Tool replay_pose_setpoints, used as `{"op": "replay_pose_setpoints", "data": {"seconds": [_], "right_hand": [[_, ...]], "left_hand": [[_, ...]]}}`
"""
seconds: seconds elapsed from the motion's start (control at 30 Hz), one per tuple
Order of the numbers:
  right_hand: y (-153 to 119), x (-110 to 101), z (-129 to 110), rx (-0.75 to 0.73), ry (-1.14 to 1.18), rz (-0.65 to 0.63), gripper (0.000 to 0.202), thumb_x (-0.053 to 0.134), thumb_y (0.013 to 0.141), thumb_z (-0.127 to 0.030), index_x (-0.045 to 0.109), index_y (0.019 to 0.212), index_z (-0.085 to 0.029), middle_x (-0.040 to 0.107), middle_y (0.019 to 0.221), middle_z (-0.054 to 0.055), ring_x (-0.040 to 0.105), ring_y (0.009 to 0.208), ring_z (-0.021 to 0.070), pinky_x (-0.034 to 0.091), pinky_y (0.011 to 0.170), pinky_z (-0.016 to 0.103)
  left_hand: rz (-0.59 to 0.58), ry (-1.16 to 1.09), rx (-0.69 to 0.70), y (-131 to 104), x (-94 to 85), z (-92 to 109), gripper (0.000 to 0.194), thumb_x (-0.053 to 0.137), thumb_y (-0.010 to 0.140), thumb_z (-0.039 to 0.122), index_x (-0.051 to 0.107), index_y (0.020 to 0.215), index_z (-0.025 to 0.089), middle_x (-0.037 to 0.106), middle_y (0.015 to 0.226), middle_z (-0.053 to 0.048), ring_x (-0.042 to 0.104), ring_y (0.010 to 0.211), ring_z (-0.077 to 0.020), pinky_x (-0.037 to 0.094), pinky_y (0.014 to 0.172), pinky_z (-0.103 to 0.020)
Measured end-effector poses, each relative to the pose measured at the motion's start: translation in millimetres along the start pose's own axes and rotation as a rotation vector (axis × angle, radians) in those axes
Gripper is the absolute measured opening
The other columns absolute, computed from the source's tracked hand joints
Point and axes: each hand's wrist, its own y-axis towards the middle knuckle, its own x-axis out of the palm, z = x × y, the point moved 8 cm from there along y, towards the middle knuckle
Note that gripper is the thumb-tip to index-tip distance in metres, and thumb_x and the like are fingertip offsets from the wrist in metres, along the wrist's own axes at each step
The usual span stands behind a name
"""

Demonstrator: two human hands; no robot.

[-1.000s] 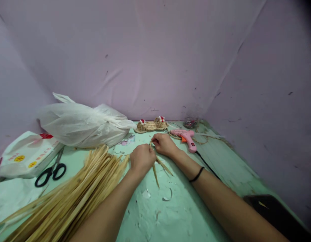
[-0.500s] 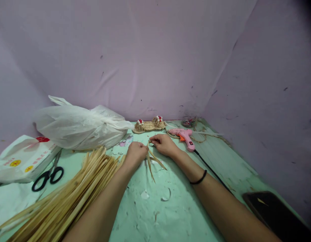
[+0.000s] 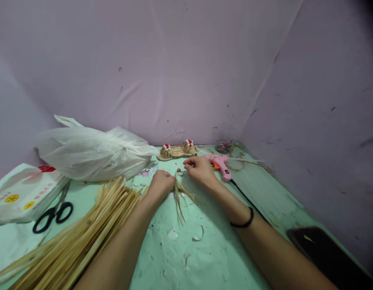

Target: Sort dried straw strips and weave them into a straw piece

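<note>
My left hand (image 3: pixel 162 183) is closed on a small bunch of dry straw strips (image 3: pixel 179 195), whose loose ends fan out downward over the green tabletop. The bunch has a small knotted tip above the fingers. Just right of that tip is my right hand (image 3: pixel 199 170), its fingers apart with nothing seen between them. A black band circles my right wrist. Behind the hands lies a woven straw piece (image 3: pixel 179 152) with two red and white beaded flowers. The pink glue gun (image 3: pixel 223 166) rests right of my right hand.
Long straw strips (image 3: pixel 80 233) lie under and beside my left forearm. Black-handled scissors (image 3: pixel 55 213), a printed white box (image 3: pixel 29 191) and a white plastic bag (image 3: pixel 98 153) are at the left. A bead container (image 3: pixel 223 147) stands at the back; a dark phone-like slab (image 3: pixel 328 253) lies right.
My right hand has let go of the tip of the straw bunch and moved slightly right, its fingers opening. My left hand keeps its hold.
</note>
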Motion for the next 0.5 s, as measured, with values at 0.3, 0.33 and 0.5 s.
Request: {"op": "replay_pose_setpoints", "data": {"seconds": [0.3,0.33,0.5], "right_hand": [[-27.4,39.7,3.6,0.378,0.231,-0.304,0.023,0.054,0.073,-0.024,0.056,0.052,-0.015,0.056,0.043,0.003,0.051,0.036,0.0117,0.041,0.036,0.021],[-28.4,41.5,2.9,0.394,0.239,-0.313,0.022,0.055,0.072,-0.023,0.055,0.051,-0.015,0.054,0.041,0.002,0.050,0.036,0.0117,0.041,0.036,0.021],[-28.8,43.8,2.4,0.436,0.262,-0.335,0.016,0.050,0.065,-0.004,0.052,0.053,-0.016,0.053,0.041,-0.002,0.050,0.038,0.0092,0.042,0.042,0.019]], "left_hand": [[-0.238,-0.077,-0.107,-9.1,5.1,4.4,0.029,0.050,0.068,0.025,0.036,0.043,0.019,0.026,0.026,0.007,0.021,0.023,-0.0052,0.014,0.031,-0.020],[-0.262,-0.078,-0.105,-9.5,5.6,4.7,0.028,0.050,0.068,0.023,0.037,0.043,0.018,0.027,0.026,0.007,0.021,0.023,-0.0051,0.015,0.031,-0.019],[-0.320,-0.065,-0.079,-9.9,7.3,5.3,0.021,0.049,0.064,0.016,0.042,0.043,0.017,0.030,0.026,0.006,0.023,0.023,-0.0057,0.017,0.030,-0.019]]}}
